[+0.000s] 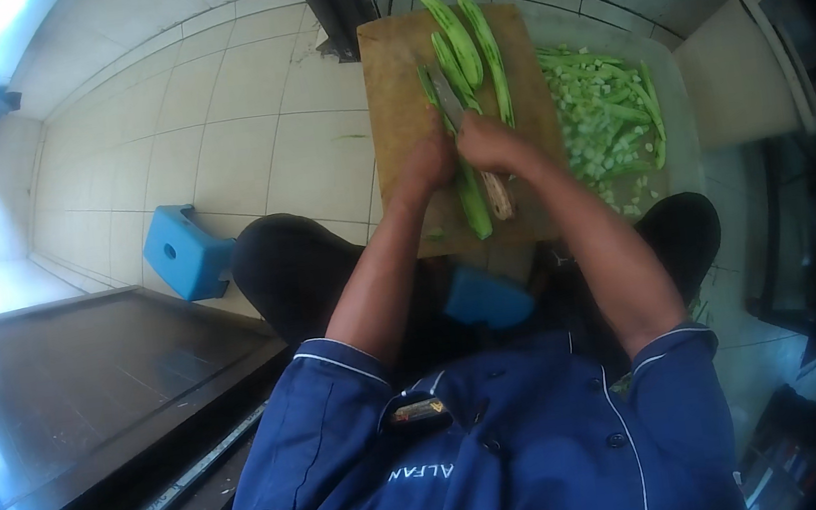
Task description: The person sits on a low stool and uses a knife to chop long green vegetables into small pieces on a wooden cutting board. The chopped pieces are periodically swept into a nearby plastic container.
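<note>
Upper centre of frame: long green gourd (pixel 469 193) flat on wooden cutting board (pixel 396 105), long axis running top to bottom. Left hand (pixel 430 162) clenched on it, pinning. Right hand (pixel 488 142) gripping knife (pixel 449 99), blade pointing upward, just right of left hand. Cut pieces (pixel 614 121) further right.

Green gourds (pixel 460 42) on a brown board (pixel 395 95); blue stool (pixel 184 252).
</note>
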`<state>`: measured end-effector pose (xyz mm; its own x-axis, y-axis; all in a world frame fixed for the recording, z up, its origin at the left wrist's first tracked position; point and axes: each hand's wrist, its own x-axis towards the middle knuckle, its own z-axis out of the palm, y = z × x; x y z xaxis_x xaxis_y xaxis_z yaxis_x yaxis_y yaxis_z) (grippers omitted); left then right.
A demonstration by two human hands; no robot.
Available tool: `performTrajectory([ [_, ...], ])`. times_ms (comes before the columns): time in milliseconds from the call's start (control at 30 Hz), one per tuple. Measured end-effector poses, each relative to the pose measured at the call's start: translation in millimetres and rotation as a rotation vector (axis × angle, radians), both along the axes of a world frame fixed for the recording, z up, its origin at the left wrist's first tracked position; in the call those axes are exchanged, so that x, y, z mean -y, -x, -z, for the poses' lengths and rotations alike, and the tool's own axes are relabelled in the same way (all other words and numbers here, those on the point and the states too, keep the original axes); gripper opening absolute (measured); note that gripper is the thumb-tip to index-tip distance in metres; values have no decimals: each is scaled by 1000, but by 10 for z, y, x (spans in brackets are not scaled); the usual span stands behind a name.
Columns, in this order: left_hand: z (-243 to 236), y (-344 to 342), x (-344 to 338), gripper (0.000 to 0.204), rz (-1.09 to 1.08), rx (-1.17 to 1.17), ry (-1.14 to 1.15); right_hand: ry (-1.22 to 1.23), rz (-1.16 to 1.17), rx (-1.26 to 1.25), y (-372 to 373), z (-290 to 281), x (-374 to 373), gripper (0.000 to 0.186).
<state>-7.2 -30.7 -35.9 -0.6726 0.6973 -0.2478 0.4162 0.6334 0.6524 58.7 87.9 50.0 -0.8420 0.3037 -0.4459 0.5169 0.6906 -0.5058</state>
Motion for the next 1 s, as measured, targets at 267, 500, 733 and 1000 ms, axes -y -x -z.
performTrajectory([
  [267, 115, 67, 128, 65, -34, 102, -120, -34, -29, 5, -329, 31, 22, 33],
  [500, 379, 633, -10, 48, -99, -107, -247, -9, -63, 42, -342, -223, 107, 32],
  [733, 256, 1101, -156, 54, -163, 208, -240, -32, 41, -106, -353, 138, 442, 31],
  [1000, -66, 76, 306, 61, -29, 386, -65, -76, 36, -123, -330, 280, 210, 29],
])
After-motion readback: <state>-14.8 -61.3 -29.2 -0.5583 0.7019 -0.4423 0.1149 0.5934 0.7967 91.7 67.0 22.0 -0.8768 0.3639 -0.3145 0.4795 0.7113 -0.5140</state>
